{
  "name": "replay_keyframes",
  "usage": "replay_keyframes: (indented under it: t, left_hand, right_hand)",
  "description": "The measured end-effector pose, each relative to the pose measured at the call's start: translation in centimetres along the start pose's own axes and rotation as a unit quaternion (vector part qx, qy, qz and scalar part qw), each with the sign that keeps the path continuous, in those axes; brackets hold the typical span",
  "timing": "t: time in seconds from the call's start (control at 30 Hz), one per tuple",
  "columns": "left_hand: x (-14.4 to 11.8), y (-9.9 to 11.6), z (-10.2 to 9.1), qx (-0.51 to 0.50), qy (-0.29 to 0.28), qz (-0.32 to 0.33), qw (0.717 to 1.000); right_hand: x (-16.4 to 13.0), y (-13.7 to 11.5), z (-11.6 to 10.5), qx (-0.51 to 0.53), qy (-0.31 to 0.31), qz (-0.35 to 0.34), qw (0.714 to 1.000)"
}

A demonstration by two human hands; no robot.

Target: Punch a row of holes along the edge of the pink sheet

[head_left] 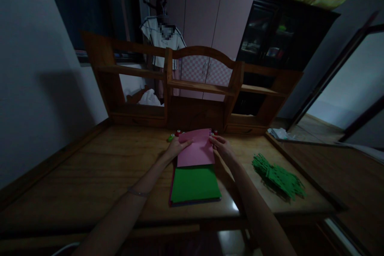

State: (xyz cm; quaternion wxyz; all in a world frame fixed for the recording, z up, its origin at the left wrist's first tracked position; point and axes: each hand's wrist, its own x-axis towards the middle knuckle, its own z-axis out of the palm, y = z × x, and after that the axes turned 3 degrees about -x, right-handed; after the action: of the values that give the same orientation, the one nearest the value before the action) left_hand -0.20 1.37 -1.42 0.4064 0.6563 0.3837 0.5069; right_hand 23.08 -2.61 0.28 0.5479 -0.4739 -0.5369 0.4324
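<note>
A pink sheet of paper is lifted at its far end above a stack of coloured paper whose top sheet is green. My left hand grips the pink sheet's left far corner. At the right edge, my right hand pinches the same sheet. Small red and green punch-like tools sit just behind the paper, partly hidden by it.
A pile of green cut paper pieces lies to the right on the wooden desk. A wooden shelf unit rises at the desk's back. White crumpled material rests at the far right corner.
</note>
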Motion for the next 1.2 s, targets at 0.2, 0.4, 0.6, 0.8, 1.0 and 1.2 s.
replay_keyframes:
  t: [0.2,0.4,0.6,0.8,1.0,1.2]
  left_hand:
    - [0.0,0.0,0.11,-0.014,-0.001,-0.003,1.0]
    - [0.05,-0.31,0.14,-0.019,-0.004,-0.014,1.0]
    - [-0.02,-0.3,0.29,-0.029,-0.002,-0.029,0.999]
    - [0.17,-0.61,0.25,-0.024,-0.005,-0.041,0.999]
    - [0.04,-0.38,0.38,-0.042,-0.005,-0.043,0.998]
    - [-0.15,0.03,0.37,-0.041,-0.013,-0.061,0.997]
  right_hand:
    - [0.31,0.66,-0.43,-0.013,0.011,-0.015,1.0]
    - [0.55,0.89,-0.32,-0.01,0.031,-0.001,0.999]
    - [0.62,0.86,-0.36,-0.001,0.034,0.003,0.999]
    - [0.58,0.68,-0.39,0.011,0.032,0.004,0.999]
    - [0.65,0.64,-0.36,-0.001,0.05,0.014,0.999]
    - [0.54,0.81,-0.52,0.002,0.037,0.003,0.999]
